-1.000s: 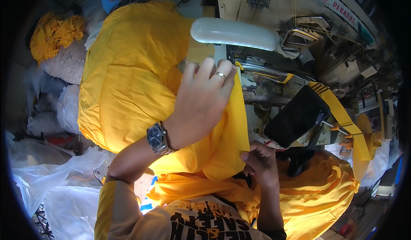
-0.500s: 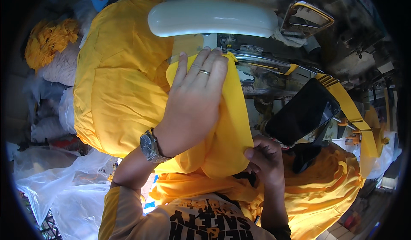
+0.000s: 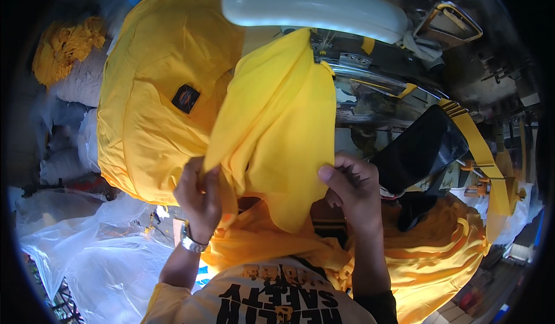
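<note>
A bright yellow cloth piece (image 3: 283,116) stretches between my hands, its far end lying at the sewing machine's metal plate and fittings (image 3: 355,60). My left hand (image 3: 198,195), with a watch on the wrist, is closed on the cloth's near left edge. On the opposite edge, my right hand (image 3: 352,186) pinches the fabric between thumb and curled fingers. Past the cloth lies the pale, rounded machine arm (image 3: 315,6); the needle area under it is partly hidden. A small dark patch (image 3: 185,98) sits on the large yellow fabric heap (image 3: 144,133) to the left.
A black phone (image 3: 422,148) is propped at right, beside a hanging yellow strip (image 3: 477,150). More orange-yellow fabric (image 3: 433,254) drapes at the lower right. Clear plastic sheeting (image 3: 98,254) lies lower left. At the far left edge is a crumpled yellow bundle (image 3: 69,52).
My left hand has left the machine plate and come nearer, now gripping the cloth's left edge. The cloth is spread and lifted. The dark patch has come into sight.
</note>
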### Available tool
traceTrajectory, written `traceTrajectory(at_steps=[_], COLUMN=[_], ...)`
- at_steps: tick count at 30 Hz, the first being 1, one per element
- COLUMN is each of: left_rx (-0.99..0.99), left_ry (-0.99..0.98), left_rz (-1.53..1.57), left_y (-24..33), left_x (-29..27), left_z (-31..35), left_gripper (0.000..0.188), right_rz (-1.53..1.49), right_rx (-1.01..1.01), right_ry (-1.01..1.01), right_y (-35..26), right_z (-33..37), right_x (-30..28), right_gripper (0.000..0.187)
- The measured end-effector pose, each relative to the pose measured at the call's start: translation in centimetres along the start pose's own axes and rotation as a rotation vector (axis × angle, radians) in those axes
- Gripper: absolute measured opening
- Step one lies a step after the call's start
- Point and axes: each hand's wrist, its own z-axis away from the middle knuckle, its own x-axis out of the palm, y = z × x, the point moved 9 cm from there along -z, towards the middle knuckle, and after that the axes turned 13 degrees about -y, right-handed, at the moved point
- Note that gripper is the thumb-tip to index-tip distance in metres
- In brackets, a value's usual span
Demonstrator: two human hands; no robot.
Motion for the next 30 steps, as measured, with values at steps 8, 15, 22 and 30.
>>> traceTrajectory(at_steps=[8,15,22,30], left_rx=[0.513,0.428,0.184,0.664], left_ry=[0.247,0.103,0.167,0.414], left_rz=[-0.128,-0.318,-0.215,-0.412], left_y=[8.5,4.8,-0.1,10.3], left_x=[-7.0,-2.2,-5.4,-11.9], left_z=[-10.5,-5.6,-2.8,-9.6], left_gripper=[0.011,0.049,0.026,0.017], right_rz=[-0.123,-0.047,-0.151,-0.178], right_rx=[-0.082,-0.146,-0.172,-0.197], right_ry=[-0.002,0.059,0.029,0.085], right_y=[-0.7,-0.6,-0.2,-1.2], right_z=[-1.5,-2.4,-2.2,-2.8], right_x=[0.4,-0.9,-0.4,0.1], right_gripper=[0.014,0.013,0.011,0.01])
